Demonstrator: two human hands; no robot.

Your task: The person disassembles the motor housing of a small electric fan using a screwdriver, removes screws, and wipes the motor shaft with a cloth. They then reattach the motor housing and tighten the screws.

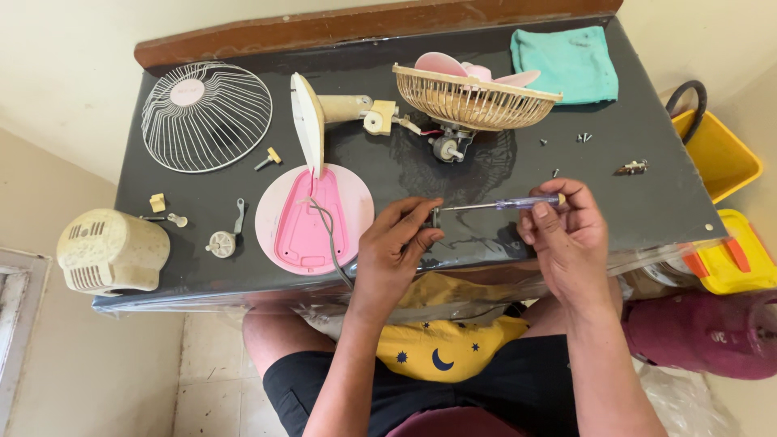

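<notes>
Clear-handled screwdriver (506, 204) lies pinched in the right hand (566, 235) at centre frame, its tip meeting a small dark part (435, 217) gripped by the left hand (396, 243) over the dark bench (615, 137). Left of them stands a pink fan base (312, 218); above, a basket-like fan guard (473, 97).

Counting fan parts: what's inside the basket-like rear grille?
Pink blades show above the grille rim. Their hub and lower parts are hidden by the grille wall; the motor sits below.
</notes>
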